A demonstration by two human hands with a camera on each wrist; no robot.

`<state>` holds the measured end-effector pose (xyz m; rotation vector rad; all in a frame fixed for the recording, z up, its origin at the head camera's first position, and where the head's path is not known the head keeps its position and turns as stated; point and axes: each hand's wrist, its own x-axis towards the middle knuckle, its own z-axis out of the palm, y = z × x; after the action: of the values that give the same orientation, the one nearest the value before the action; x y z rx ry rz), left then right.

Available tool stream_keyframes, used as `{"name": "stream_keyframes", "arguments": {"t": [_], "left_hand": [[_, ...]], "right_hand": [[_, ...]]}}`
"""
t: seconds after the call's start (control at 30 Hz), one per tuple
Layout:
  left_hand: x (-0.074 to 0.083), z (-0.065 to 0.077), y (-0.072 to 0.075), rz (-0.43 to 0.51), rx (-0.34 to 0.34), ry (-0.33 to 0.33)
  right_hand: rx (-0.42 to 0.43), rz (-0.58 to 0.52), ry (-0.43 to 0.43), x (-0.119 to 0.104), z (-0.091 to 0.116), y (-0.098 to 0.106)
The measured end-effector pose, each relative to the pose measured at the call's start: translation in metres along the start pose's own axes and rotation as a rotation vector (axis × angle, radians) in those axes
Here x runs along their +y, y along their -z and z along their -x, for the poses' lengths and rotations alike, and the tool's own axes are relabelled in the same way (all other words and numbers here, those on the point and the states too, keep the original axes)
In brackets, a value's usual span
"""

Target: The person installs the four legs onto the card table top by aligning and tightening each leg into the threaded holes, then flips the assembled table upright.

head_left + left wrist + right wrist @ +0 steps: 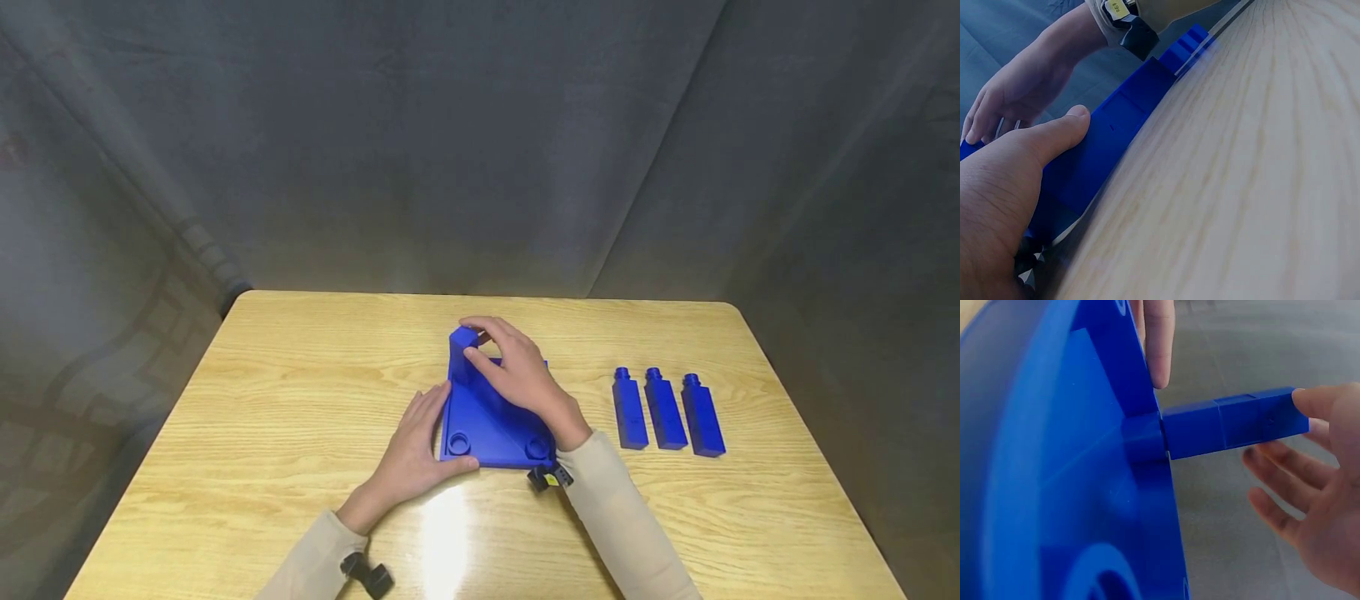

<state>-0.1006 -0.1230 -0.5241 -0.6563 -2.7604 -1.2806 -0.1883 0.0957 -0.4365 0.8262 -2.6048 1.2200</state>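
Observation:
A blue square tray-like base (487, 433) lies on the table, with round sockets in its near corners. At its far-left corner a blue rectangular leg (462, 350) stands upright. My right hand (521, 367) pinches the leg near its top between thumb and index finger; the other fingers hang loosely beside it. The leg (1235, 422) meets the base's corner in the right wrist view, its lower end hidden. My left hand (412, 450) rests against the base's near-left corner, straight fingers along the left side and thumb on the front wall (1119, 106).
Three more blue legs with threaded necks, a left one (630, 410), a middle one (665, 410) and a right one (702, 417), lie side by side to the right on the wooden table (285, 400). A grey curtain (450, 150) hangs behind.

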Motion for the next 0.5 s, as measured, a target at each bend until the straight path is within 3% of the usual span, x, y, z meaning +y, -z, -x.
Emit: {"name": "stream_keyframes", "arguments": {"t": [0.27,0.5], "left_hand": [[-0.0013,0.0005,-0.0016,-0.010,-0.005,-0.005],[-0.0015,-0.0013,-0.0021,-0.015,-0.003,-0.012]], "right_hand": [[0.117,0.034,-0.085,-0.0027,0.0002,-0.0085],[0.106,0.063,-0.126,-0.0051,0.0007,-0.0100]]}}
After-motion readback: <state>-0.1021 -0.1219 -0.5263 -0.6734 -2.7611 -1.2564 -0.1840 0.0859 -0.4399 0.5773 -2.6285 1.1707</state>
